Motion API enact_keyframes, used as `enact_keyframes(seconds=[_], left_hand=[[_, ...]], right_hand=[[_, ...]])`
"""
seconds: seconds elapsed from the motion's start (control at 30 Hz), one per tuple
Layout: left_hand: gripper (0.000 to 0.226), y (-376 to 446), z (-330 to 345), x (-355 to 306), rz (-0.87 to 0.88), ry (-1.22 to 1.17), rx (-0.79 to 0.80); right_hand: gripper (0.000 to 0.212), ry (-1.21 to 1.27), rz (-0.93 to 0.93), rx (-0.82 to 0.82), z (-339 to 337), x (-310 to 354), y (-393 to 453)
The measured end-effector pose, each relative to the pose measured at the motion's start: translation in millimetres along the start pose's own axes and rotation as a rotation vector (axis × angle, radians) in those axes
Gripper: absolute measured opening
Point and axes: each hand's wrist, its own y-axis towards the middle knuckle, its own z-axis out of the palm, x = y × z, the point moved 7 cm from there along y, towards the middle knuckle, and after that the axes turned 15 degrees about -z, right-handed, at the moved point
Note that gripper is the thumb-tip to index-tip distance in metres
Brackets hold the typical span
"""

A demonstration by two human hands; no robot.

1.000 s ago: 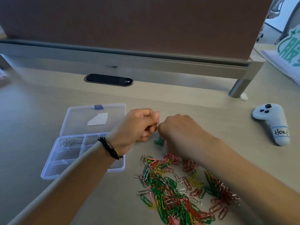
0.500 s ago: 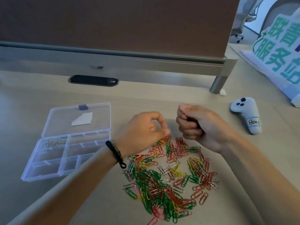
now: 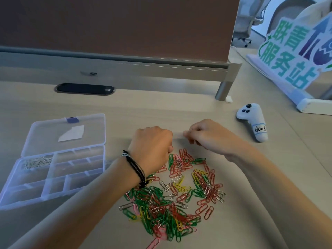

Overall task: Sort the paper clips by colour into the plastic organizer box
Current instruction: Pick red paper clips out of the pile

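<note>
A pile of paper clips [image 3: 172, 196] in green, red, yellow, pink and silver lies spread on the desk in front of me. My left hand [image 3: 150, 146] hovers over the pile's far edge, back up, its fingers curled down and mostly hidden. Just to the right, my right hand [image 3: 206, 135] is curled into a loose fist, thumb against fingertips; whether it holds anything is hidden. The clear plastic organizer box [image 3: 59, 184] lies open at the left, with silver clips [image 3: 37, 161] in its far-left compartment.
A white controller [image 3: 255, 121] lies at the right. Behind it stands a green-lettered sign [image 3: 294, 56]. A brown partition [image 3: 125, 24] with a metal leg [image 3: 222, 90] closes the back, and a black cable slot [image 3: 84, 89] sits in the desk.
My left hand has risen to the pile's far edge and my right hand has come down level with it. The hands are close together again. The camera has swung slightly right.
</note>
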Motion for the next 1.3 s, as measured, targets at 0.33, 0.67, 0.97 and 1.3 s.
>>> enact_keyframes(seconds=[0.33, 0.67, 0.97, 1.3], left_hand=[[0.015, 18.9, 1.4, 29.4, -0.073, -0.720, 0.272], [0.016, 18.3, 11.6, 38.7, -0.129, -1.963, 1.008], [0.038, 24.3, 25.6, 37.1, -0.287, -1.454, 0.767], [0.009, 29.0, 3.3, 44.9, 0.060, -0.561, 0.307]], right_hand=[[0.046, -0.811, 0.020, 0.213, 9.8, 36.5, 9.7], [0.027, -0.921, -0.031, 0.420, 27.8, 42.0, 12.0], [0.030, 0.031, 0.072, 0.100, 6.0, -5.7, -3.9], [0.011, 1.363, -0.156, 0.145, 31.9, 4.9, -0.8]])
